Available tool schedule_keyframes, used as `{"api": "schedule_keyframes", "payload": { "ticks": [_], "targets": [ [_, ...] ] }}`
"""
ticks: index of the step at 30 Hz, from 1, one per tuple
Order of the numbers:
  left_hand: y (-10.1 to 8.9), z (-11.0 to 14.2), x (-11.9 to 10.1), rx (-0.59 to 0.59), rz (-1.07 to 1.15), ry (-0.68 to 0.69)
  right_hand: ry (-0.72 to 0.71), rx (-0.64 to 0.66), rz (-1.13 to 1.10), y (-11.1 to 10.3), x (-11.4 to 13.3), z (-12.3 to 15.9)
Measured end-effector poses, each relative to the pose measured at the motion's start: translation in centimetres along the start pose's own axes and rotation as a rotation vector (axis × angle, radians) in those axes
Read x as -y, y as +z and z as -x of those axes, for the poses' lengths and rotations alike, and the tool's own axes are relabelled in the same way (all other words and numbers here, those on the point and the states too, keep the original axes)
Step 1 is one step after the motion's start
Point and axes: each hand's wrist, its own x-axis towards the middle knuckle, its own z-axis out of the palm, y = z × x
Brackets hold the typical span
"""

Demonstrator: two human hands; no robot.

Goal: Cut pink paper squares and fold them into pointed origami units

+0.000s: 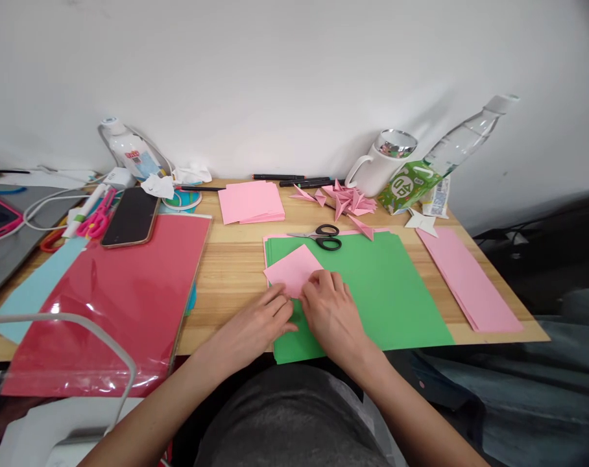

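Observation:
A small square of pink paper (293,267) lies turned at an angle on a stack of green paper sheets (386,292). My right hand (329,308) has its fingers curled and pinched at the square's lower right edge. At the lower left edge, my left hand (258,324) holds the paper with bent fingertips, its thumb lower down over the green sheets. The paper's near corner is partly hidden by the fingers. Just beyond the square rests a pair of black-handled scissors (327,237), blades pointing left.
Behind are a pink paper stack (252,202), folded pink pieces (350,200), black pens (279,177), a white mug (379,165) and a tilted bottle (462,143). Pink strips (469,279) lie right. Leftward are a red paper pack (119,305), a phone (132,217) and pink scissors (97,217).

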Motion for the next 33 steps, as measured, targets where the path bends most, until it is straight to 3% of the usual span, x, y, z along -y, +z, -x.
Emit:
{"api": "schedule_keyframes", "payload": {
  "ticks": [6, 9, 15, 18, 27, 33],
  "targets": [
    [1.0, 0.6, 0.7, -0.029, 0.085, -0.025, -0.006, 0.013, -0.131, 0.5, 0.4, -1.0],
    [1.1, 0.7, 0.5, -0.06, 0.091, -0.038, 0.007, -0.015, -0.223, 1.0, -0.8, -1.0],
    [0.7, 0.4, -0.3, -0.097, 0.009, -0.038, 0.129, -0.219, -0.433, 1.6, -4.2, 0.4],
    [0.7, 0.2, -0.4, -0.096, -0.067, -0.05, 0.163, -0.23, -0.55, 1.6, -4.7, 0.9],
    [0.8, -0.2, -0.1, -0.053, -0.203, -0.147, 0.037, -0.151, -0.728, 0.6, -3.1, 2.4],
    [1.9, 0.4, 0.3, -0.086, -0.061, -0.129, -0.103, -0.153, -0.641, -0.3, -1.0, 4.0]
  ]
}}
